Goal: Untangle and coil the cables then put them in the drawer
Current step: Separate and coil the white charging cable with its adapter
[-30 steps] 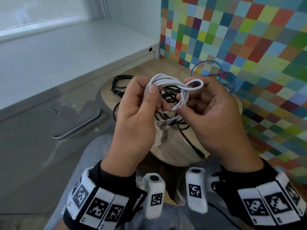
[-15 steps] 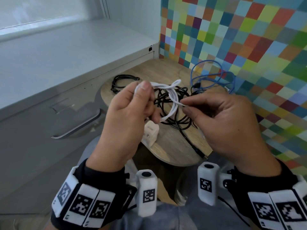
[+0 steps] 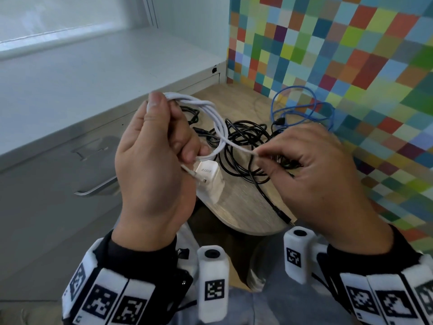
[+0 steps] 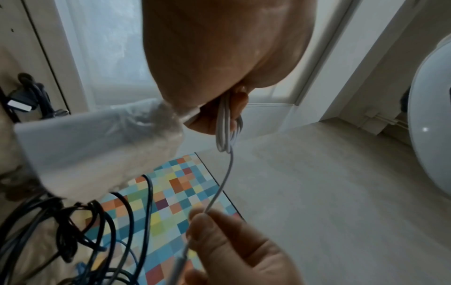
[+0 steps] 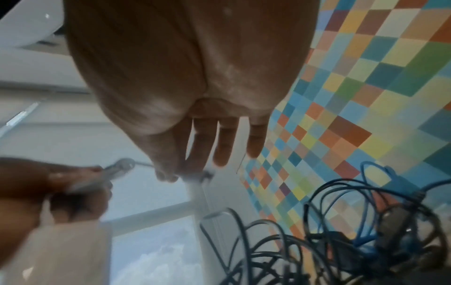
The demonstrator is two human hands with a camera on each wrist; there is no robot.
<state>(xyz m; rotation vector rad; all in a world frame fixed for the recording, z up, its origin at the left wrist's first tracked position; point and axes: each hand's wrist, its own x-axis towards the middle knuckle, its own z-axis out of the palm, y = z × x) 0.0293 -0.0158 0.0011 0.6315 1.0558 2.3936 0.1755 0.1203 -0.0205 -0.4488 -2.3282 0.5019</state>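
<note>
While the left hand [image 3: 152, 165] grips the gathered loops of the white charger cable [image 3: 210, 113] in curled fingers, with the white plug adapter [image 3: 209, 178] hanging just below its palm, the right hand [image 3: 311, 174] pinches the free tail of that cable between thumb and fingertip, its other fingers held out loosely. The step in hand looks like finishing the coil: the tail runs taut from the bundle to the pinch. To do it well, I would keep the loops even and pressed flat in the left hand, feed the tail round without letting it twist, and wrap the last stretch across the bundle so it holds itself. Pulling hard risks collapsing the loops or swinging the adapter into the pile below. On the round wooden table [image 3: 236, 207] lie a tangled black cable [image 3: 246, 137] and, near the coloured-check wall [image 3: 351, 66], a blue cable [image 3: 302, 109]; these two overlap and are not yet sorted. To the left stands the grey cabinet drawer [image 3: 46, 184], closed, its metal handle [image 3: 98, 187] partly hidden by the left hand, so it must be opened before anything goes in
</note>
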